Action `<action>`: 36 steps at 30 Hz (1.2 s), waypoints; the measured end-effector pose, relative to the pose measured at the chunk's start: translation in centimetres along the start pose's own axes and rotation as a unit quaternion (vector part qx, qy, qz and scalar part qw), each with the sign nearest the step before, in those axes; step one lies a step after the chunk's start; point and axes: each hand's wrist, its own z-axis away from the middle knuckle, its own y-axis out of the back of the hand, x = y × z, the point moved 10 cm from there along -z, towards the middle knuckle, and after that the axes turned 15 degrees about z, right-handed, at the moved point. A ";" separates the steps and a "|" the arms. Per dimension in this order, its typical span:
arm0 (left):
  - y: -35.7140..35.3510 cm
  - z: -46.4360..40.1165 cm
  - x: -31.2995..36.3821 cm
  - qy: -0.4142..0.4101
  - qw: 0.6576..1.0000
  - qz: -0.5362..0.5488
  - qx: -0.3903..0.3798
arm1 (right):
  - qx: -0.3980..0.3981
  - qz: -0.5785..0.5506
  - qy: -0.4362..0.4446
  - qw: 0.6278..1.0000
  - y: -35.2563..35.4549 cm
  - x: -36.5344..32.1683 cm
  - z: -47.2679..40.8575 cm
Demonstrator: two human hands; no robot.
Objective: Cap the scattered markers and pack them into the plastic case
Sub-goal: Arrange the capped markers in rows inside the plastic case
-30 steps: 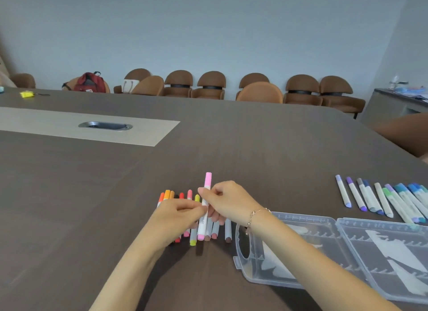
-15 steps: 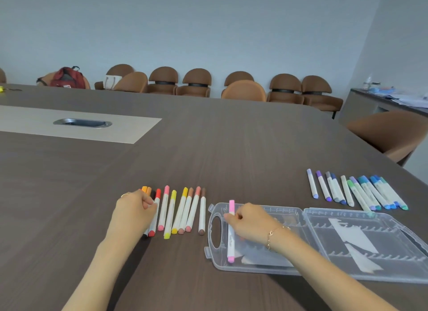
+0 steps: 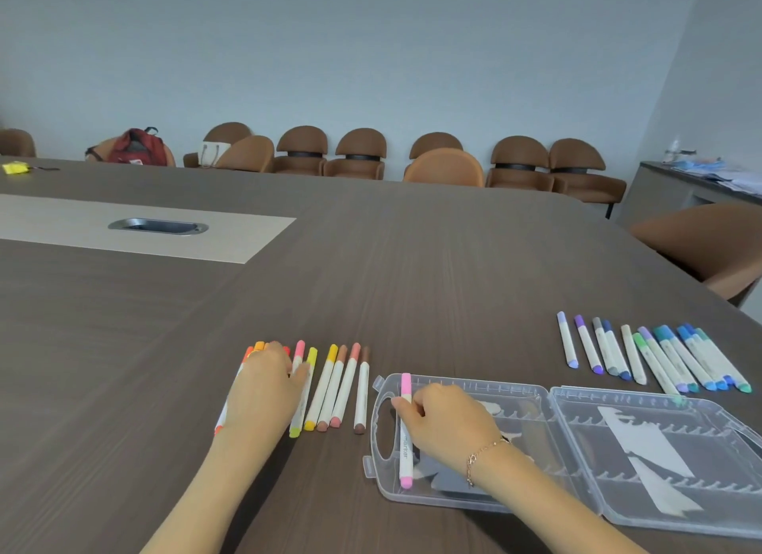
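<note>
Brown chairs stood in a row by the pale blue wall, behind a big dark wooden table. On the table lay a clear plastic case, open flat, with its handle end to the left. The right hand pinched a white marker with pink caps at the left end of the case. The marker's long side ran from near to far, one pink cap pointing away and one pointing back at the person. The left hand lay on a row of red, orange, yellow and brown markers just left of the case, with its fingers curled a little over them. A row of blue, purple and green markers lay on the table beyond the case's right half.
</note>
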 end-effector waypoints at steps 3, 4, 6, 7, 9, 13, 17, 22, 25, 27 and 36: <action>0.6 -0.3 -0.9 0.008 1.000 -0.007 0.010 | 0.022 0.016 0.004 1.000 0.1 -0.1 0.1; 0.3 -0.4 -1.2 0.017 1.000 -0.016 -0.005 | 0.027 0.024 0.005 0.999 0.1 -0.2 0.2; -0.5 -0.5 -1.4 0.038 0.998 -0.038 -0.040 | 0.040 0.045 0.011 0.998 0.2 -0.4 0.2; -0.9 -0.5 -1.4 0.042 0.996 -0.050 -0.055 | 0.046 0.056 0.013 0.997 0.2 -0.5 0.2; -1.4 -0.4 -1.0 0.041 0.994 -0.067 -0.072 | 0.052 0.073 0.019 0.996 0.2 -0.6 0.2; -1.3 -0.1 -0.6 0.047 0.996 -0.052 -0.060 | 0.084 0.104 0.040 0.990 0.5 -1.2 0.8; -0.3 -0.2 -0.8 0.051 0.998 -0.007 -0.027 | 0.098 0.124 0.057 0.986 0.4 -1.6 1.0; 0.6 -0.1 -0.1 0.032 0.994 0.099 -0.021 | 0.084 0.146 0.066 0.984 0.2 -1.7 0.5; 0.0 0.6 0.7 0.036 0.984 0.158 -0.072 | 0.073 0.144 0.060 0.985 0.1 -1.4 0.4; -0.2 1.5 1.4 0.034 0.977 0.181 -0.109 | 0.051 0.117 0.058 0.990 0.2 -1.0 0.4; -4.0 7.7 9.9 -0.037 0.930 0.258 -0.258 | -0.005 -0.397 -0.028 0.917 3.3 3.1 1.3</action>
